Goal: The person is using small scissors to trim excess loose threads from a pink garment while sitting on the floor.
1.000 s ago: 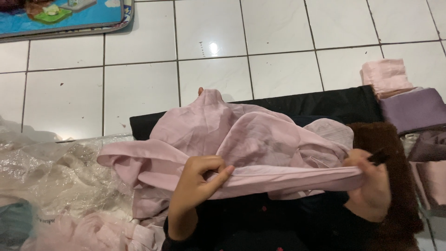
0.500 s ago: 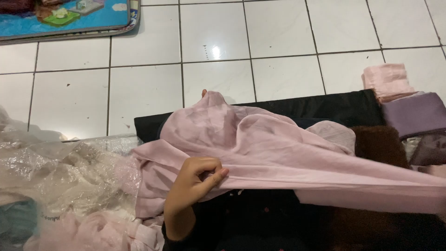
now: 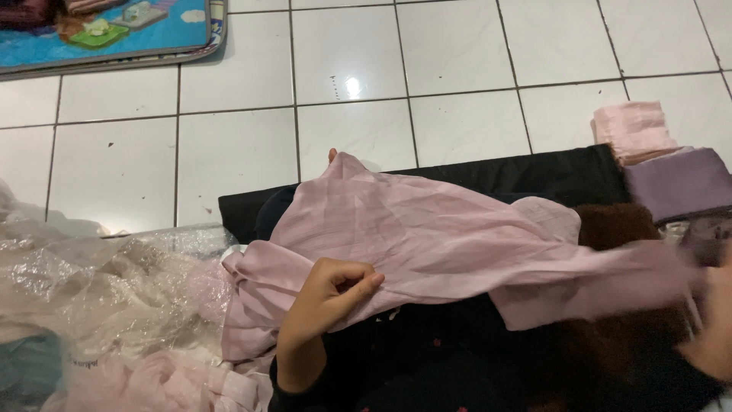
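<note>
A thin pale pink cloth (image 3: 412, 229) is stretched across my lap over a black cloth (image 3: 534, 174) on the tiled floor. My left hand (image 3: 324, 299) pinches the pink cloth's near edge between thumb and fingers. My right hand (image 3: 713, 336) is a motion-blurred shape at the right edge, holding the other end of the cloth pulled out to the right. A toe (image 3: 332, 156) pokes out from under the cloth's far side.
Crumpled clear plastic bags (image 3: 99, 282) with pale fabric lie at the left. Folded pink (image 3: 634, 131) and mauve (image 3: 679, 183) cloths are stacked at the right, beside a brown furry cloth (image 3: 621, 225). A colourful play mat (image 3: 107, 34) lies at the top left.
My right hand has drawn the cloth's edge far out to the right, spreading and flattening the bunched fabric. My left hand has kept its pinch in nearly the same place.
</note>
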